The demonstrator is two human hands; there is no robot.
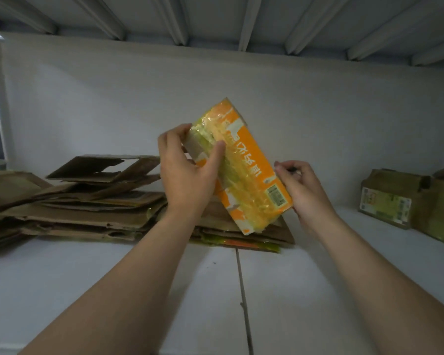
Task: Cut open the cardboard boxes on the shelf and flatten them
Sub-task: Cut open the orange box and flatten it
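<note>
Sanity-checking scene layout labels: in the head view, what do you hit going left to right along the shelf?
Stack of flattened brown cardboard → left hand → orange tape-wrapped cardboard box → right hand → unflattened brown cardboard box with a green-and-white label.

My left hand (187,175) covers the near corner of the orange box (251,160), whose barcode label (274,194) is too small to read. A dark sliver (291,170) inside my curled right hand (303,190) cannot be identified. The flattened cardboard pile (87,201) and the brown boxes (395,198) run off the left and right edges.
</note>
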